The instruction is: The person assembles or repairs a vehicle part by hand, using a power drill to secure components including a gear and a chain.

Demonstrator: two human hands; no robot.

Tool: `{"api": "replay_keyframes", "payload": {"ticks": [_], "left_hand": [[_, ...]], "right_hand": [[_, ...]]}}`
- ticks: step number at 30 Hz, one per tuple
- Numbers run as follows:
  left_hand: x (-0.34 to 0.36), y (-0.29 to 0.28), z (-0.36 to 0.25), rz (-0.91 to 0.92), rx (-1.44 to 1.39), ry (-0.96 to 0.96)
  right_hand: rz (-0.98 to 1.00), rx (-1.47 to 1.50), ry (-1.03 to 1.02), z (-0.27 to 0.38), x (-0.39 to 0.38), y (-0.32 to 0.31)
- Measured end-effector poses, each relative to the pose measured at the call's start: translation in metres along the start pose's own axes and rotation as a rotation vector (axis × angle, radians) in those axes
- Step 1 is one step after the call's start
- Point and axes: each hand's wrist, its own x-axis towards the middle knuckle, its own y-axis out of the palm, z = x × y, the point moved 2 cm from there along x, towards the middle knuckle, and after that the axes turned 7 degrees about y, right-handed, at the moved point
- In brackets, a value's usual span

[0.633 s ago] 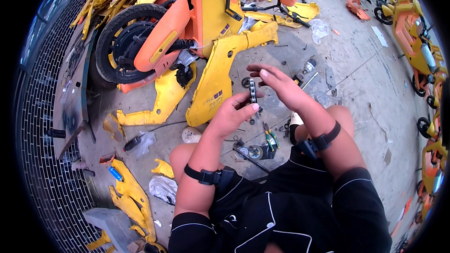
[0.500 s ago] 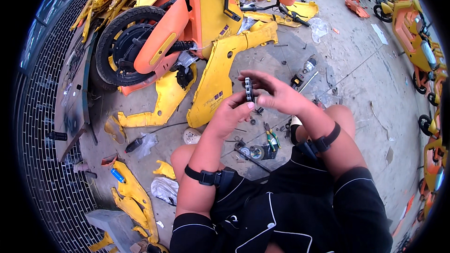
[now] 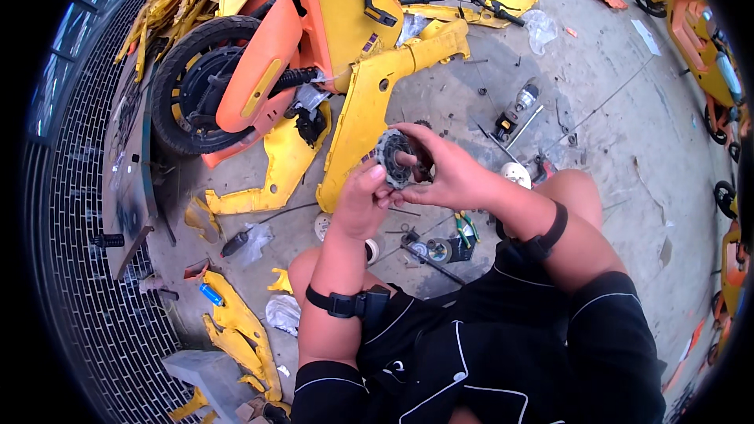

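Observation:
A small dark gear-like round metal part point(image 3: 395, 157) is held up in front of me by both hands. My right hand point(image 3: 448, 177) wraps its far side, with a finger through the middle. My left hand point(image 3: 363, 202) pinches its lower left edge. Both wrists wear black straps. Below the hands, on the concrete floor, lie small tools and round parts point(image 3: 436, 250) between my knees.
An orange and yellow scooter point(image 3: 275, 63) lies partly dismantled ahead, its black wheel point(image 3: 192, 86) at left. Loose yellow body panels point(image 3: 369, 110) are scattered around. A power tool point(image 3: 517, 106) lies at right. A metal grate point(image 3: 71, 212) runs along the left. More scooters stand far right.
The part was held edge-on before; now it is turned so its toothed round face shows. Both hands have stayed together at the same height.

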Motion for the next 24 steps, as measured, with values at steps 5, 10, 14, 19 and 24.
{"api": "replay_keyframes", "payload": {"ticks": [5, 10, 14, 19, 24], "left_hand": [[0.013, 0.001, 0.003, 0.015, -0.132, 0.048], [0.024, 0.002, 0.003, -0.076, -0.233, 0.131], [0.029, 0.013, -0.002, -0.097, -0.222, 0.213], [0.032, 0.008, 0.005, -0.144, -0.088, 0.283], [0.026, 0.011, -0.001, 0.078, 0.135, 0.163]], "right_hand": [[-0.114, -0.19, -0.156, 0.003, 0.01, -0.013], [-0.121, -0.175, -0.12, 0.01, 0.021, -0.025], [-0.14, -0.154, -0.105, 0.014, 0.026, -0.023], [-0.12, -0.144, -0.109, 0.007, 0.03, -0.024], [0.043, -0.028, 0.034, 0.005, 0.027, -0.04]]}}
